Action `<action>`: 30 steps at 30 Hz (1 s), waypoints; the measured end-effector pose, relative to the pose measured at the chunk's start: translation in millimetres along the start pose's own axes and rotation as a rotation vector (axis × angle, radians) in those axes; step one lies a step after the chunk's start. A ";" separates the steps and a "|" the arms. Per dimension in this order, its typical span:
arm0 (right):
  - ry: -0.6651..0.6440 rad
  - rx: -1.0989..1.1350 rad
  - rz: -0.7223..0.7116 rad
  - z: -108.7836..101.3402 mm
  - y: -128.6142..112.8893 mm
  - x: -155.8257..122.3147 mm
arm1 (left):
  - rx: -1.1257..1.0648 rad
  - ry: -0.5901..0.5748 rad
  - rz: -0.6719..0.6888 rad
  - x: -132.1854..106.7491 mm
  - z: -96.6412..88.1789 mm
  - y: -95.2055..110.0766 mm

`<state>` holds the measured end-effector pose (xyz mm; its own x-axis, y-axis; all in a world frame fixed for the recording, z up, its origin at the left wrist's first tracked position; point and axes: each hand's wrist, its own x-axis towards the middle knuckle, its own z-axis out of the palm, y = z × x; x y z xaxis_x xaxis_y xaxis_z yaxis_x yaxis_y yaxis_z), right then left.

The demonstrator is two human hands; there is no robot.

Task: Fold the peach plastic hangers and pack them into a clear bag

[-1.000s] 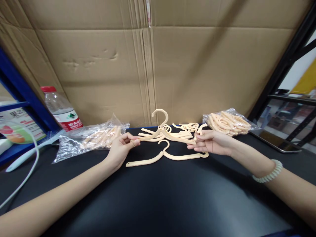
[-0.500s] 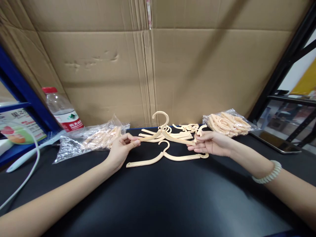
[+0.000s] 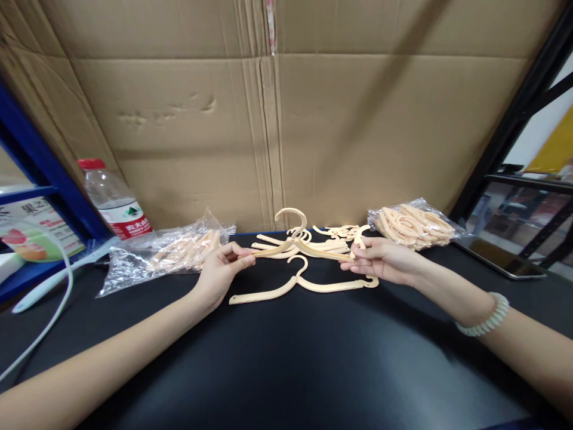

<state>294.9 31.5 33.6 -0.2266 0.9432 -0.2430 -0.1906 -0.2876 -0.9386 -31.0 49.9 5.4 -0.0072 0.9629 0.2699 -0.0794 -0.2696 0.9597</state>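
A cream plastic clothes hanger is held up between both hands, its hook pointing up. My left hand pinches the end of its left arm between thumb and fingers. At the other end, my right hand grips the right arm's tip, where a small cream hook piece sticks up by the thumb. Just in front, a second hanger lies flat on the black table, with a small curved piece at its right end. Behind the held hanger lies a stack of more hangers, partly hidden.
Loose small cream parts lie at the back. A clear bag of hanger parts sits at left, another bag at right. Also about are a red-capped bottle, a white cable, a flat dark device and a cardboard wall.
The held hanger has tilted slightly, its hook now a little lower. The small hook piece in my right hand has also turned slightly. The hanger on the table stays put.
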 end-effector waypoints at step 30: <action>0.063 -0.054 -0.413 -11.5 4.0 9.5 | 0.186 -0.029 0.058 -0.9 -0.1 -1.4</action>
<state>302.9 41.2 24.7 -0.0827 0.9862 0.1435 -0.2027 0.1244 -0.9713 -31.1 49.4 3.8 0.0228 0.9456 0.3245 0.1054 -0.3251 0.9398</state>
